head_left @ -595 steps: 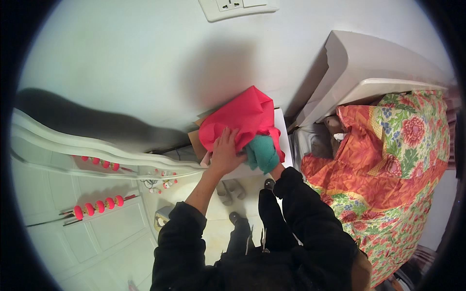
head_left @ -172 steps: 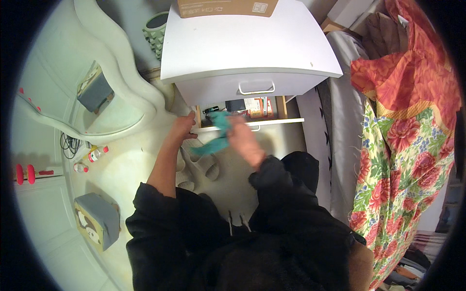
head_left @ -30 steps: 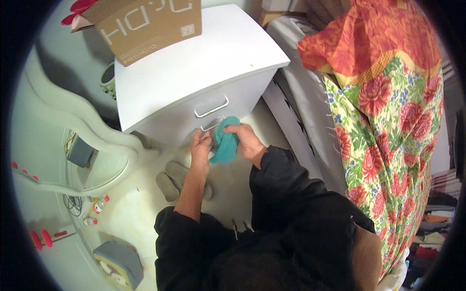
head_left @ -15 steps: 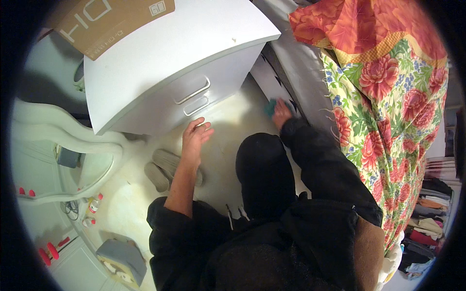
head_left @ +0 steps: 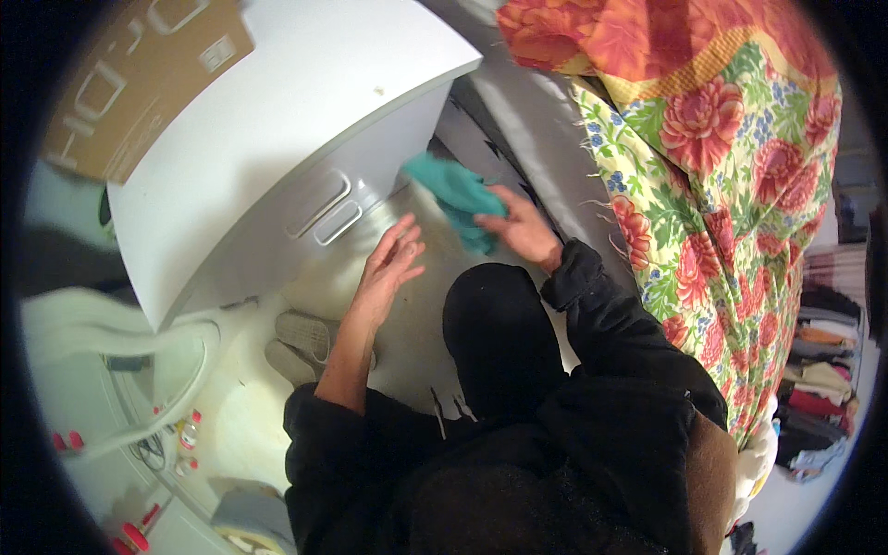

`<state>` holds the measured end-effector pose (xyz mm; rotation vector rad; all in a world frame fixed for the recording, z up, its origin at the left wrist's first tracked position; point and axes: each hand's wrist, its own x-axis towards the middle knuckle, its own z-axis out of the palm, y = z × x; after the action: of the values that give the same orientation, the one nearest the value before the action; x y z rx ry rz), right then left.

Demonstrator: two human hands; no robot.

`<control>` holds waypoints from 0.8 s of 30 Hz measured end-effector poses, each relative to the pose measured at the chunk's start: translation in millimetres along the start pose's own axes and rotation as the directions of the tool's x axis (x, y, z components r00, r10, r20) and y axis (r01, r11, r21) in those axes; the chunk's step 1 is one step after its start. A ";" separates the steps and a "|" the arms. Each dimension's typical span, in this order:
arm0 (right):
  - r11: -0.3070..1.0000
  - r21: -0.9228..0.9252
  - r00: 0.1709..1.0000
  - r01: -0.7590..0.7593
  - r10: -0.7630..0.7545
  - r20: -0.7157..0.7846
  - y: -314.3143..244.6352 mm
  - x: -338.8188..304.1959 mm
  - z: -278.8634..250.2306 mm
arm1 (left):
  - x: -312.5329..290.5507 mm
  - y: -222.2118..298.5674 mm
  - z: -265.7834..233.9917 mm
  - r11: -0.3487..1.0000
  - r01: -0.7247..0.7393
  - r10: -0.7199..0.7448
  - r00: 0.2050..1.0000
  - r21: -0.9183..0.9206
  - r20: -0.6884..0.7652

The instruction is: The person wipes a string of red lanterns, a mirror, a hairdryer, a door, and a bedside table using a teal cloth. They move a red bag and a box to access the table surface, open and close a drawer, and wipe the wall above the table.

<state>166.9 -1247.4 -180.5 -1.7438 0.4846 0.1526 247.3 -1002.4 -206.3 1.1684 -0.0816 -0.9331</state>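
My right hand [head_left: 525, 229] grips a teal cloth [head_left: 460, 196] near its right end. The cloth hangs in the air in front of the grey-white cabinet [head_left: 305, 55], slightly blurred by motion. To its left, my left hand [head_left: 391, 261] is raised with its fingers apart and nothing in it. That hand is before the cabinet's front, close to the lower recessed drawer handle [head_left: 339, 223]. The black-clad knee [head_left: 499, 324] shows between my two arms.
A brown cardboard box [head_left: 148, 83] rests on the cabinet's left part. The bed at right bears a flowered quilt [head_left: 708, 166]. Grey slippers [head_left: 301, 344] lie on the pale floor by my left forearm. A bottle [head_left: 190, 431] and a white curved frame [head_left: 199, 356] are at the left.
My right hand has lifted the teal cloth away from the bed's side panel and brought it up and left. My left hand has shifted slightly right. The view has turned a little.
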 end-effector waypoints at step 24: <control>0.901 -0.355 0.942 -0.249 0.141 -0.304 -82.1 -291.5 22.9 | 172.4 -239.5 171.6 0.969 0.158 -0.180 0.978 -0.191 -0.106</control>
<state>-59.7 -1143.7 -7.0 -2.1181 0.8834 0.1619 131.2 -1262.6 -394.2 1.0715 0.2021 -0.9942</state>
